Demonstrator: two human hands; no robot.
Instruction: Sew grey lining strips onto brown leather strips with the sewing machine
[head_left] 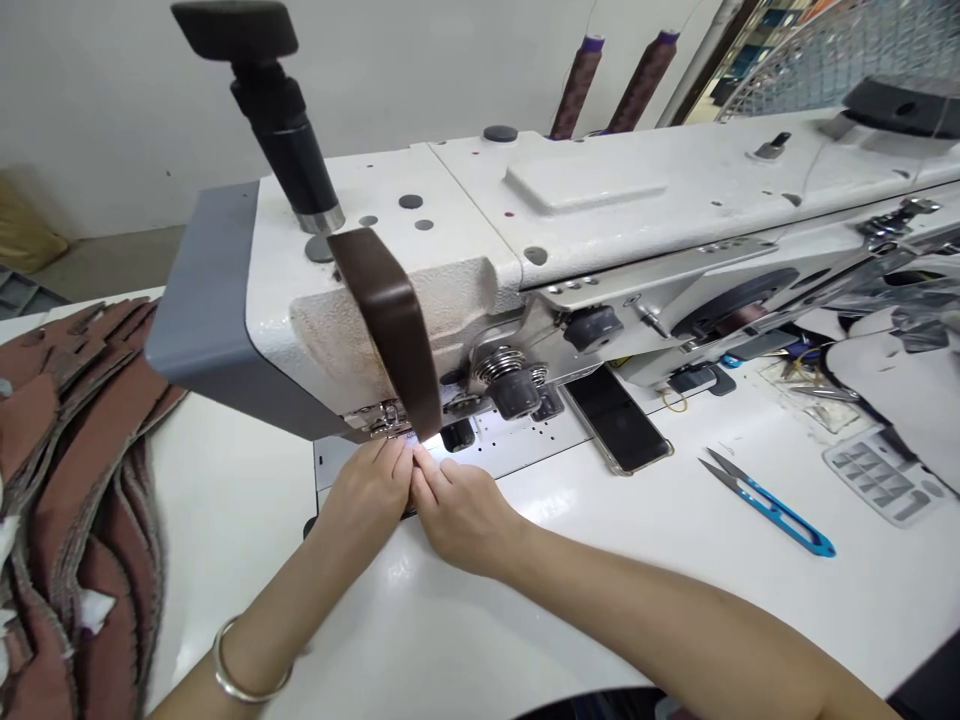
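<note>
My left hand and my right hand meet at the front of a white sewing machine, under its head. The fingers of both are closed in a pinch, fingertips nearly touching. What they pinch is hidden by the fingers; a small dark edge shows below them. A glossy dark brown strip slants down across the machine's head, its lower end just above my fingertips. I cannot tell whether it joins what I hold. Lit needle area and metal bed plate lie behind my hands.
Stacked reddish-brown cut pieces cover the table's left side. Right of the bed lie a phone and blue-handled thread snips. Farther right are white pattern pieces. Two thread cones stand behind the machine.
</note>
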